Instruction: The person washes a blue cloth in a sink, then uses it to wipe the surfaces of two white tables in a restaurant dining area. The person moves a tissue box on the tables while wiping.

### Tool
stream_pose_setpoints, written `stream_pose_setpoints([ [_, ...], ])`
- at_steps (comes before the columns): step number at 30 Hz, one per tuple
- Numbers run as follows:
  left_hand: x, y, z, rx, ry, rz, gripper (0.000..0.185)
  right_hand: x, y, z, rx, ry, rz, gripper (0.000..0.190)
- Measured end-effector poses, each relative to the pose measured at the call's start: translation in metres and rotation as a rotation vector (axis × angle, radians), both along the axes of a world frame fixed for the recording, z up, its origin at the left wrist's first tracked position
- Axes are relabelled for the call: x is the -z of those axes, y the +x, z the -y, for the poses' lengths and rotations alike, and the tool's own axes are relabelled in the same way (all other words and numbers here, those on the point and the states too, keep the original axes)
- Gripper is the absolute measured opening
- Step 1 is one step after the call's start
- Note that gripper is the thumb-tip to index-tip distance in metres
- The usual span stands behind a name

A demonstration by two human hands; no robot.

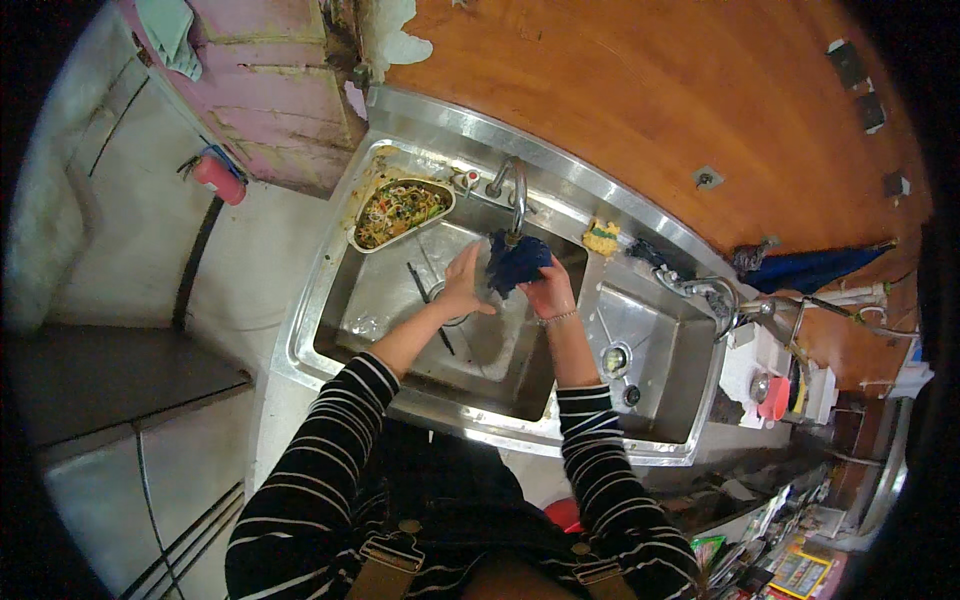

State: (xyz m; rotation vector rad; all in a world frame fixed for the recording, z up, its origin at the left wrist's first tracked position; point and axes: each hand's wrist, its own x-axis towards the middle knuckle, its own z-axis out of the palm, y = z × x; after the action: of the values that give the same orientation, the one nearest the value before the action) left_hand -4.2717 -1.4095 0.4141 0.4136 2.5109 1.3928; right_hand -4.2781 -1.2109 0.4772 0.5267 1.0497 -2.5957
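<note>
A crumpled dark blue cloth [517,261] hangs under the spout of a chrome faucet [519,191], above the large left basin [390,300] of a steel sink. My right hand [550,291] grips the cloth's right side. Beside it, on the left, my left hand [459,286] is held with thumb and fingers apart and nothing between them. Under that hand, a thin dark stick [418,281] lies on the basin floor, partly hidden by my forearm. Food scraps fill a corner strainer tray [405,214] at the basin's back left.
A yellow sponge [601,237] sits on the rear ledge. To the right are a smaller basin [660,345] with its own faucet [697,285] and a blue cloth [821,268] hanging at the wall. A red fire extinguisher [218,180] stands on the floor at left.
</note>
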Motion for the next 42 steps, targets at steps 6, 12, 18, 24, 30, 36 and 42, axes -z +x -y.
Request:
stream_pose_setpoints([
  [6,-0.028,-0.041,-0.027,-0.052,0.193,0.050,0.084,0.006,0.018,-0.017,0.165,-0.343,-0.046,0.051],
  [12,-0.030,-0.034,-0.049,-0.415,0.688,0.232,0.057,0.070,0.032,0.033,0.430,-0.317,0.478,0.050],
  [18,-0.044,0.022,0.005,-0.339,1.361,0.882,0.058,0.072,0.012,0.042,0.205,-0.260,-0.014,0.047],
  [24,-0.038,0.013,0.034,-0.273,1.475,1.531,0.042,0.047,-0.006,0.052,0.094,0.152,-0.100,0.018],
  [30,0.000,-0.022,-0.033,-0.943,1.092,1.163,0.028,0.057,-0.016,0.069,0.392,0.039,0.175,0.015],
  [36,-0.007,-0.023,-0.040,-0.733,0.253,0.086,0.018,0.083,-0.034,0.052,0.390,-0.044,0.355,0.024],
  [42,-0.049,-0.029,-0.024,-0.472,0.147,-0.186,0.024,0.072,-0.048,0.049,0.205,0.019,0.429,0.034],
])
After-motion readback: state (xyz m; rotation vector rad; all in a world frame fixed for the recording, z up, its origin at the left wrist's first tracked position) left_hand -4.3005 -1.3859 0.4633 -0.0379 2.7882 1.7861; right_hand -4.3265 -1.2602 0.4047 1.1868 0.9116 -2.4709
